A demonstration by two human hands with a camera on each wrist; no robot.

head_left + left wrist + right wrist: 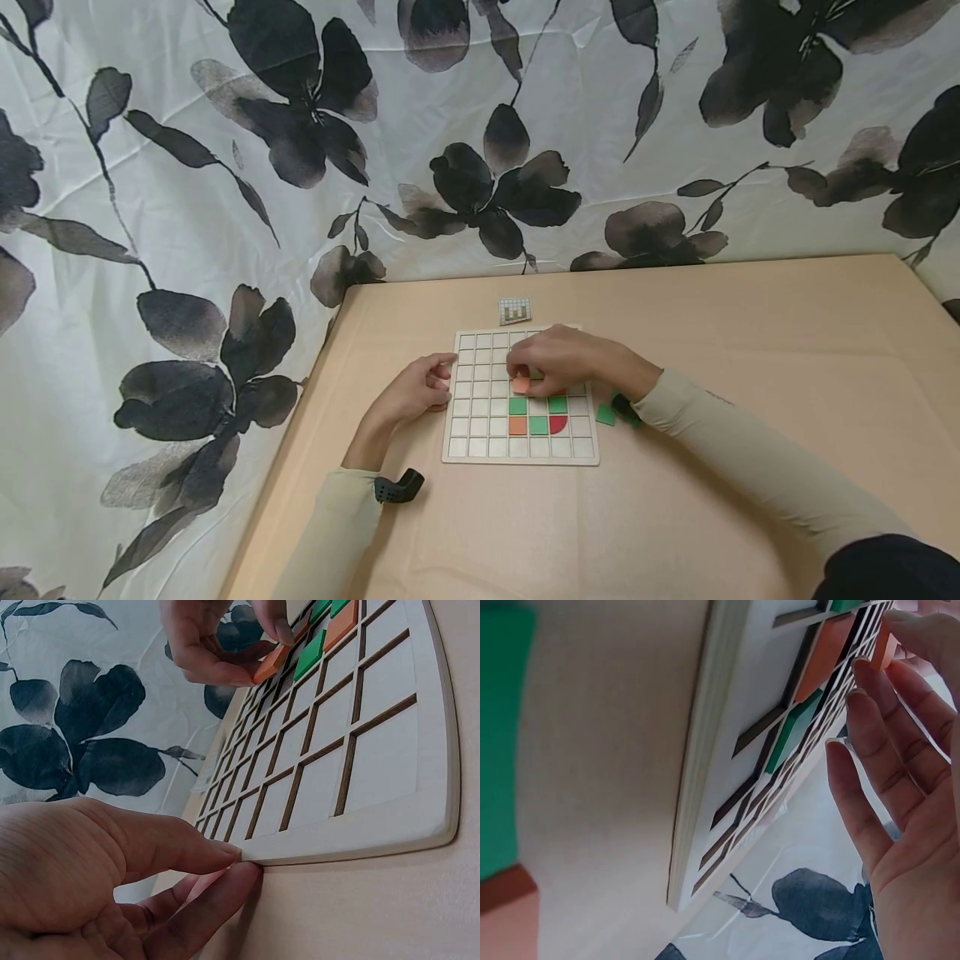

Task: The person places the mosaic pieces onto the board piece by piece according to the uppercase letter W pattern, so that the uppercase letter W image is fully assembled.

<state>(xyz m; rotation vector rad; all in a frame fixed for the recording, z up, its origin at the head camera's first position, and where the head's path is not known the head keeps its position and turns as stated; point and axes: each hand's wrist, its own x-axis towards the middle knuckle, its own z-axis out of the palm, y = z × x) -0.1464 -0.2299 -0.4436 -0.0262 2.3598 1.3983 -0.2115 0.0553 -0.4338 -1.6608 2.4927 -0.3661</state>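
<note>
A wooden grid board (521, 461) with square cells lies on the table. At its left edge, my left hand (416, 387) pinches the rim between thumb and fingertips. My right hand (570, 358) reaches over the board and pinches an orange square tile (521, 385), tilted close above the cells in the left wrist view. Nearby cells hold green tiles (538, 425), another orange tile (517, 426) and a red piece with one rounded corner (557, 424). Part of the board's upper right is hidden under my right hand.
Loose green tiles (606, 415) lie right of the board, partly hidden by my right wrist. A small card with a printed grid (514, 311) sits behind the board. A floral cloth (420, 108) hangs beyond the table's back and left edges.
</note>
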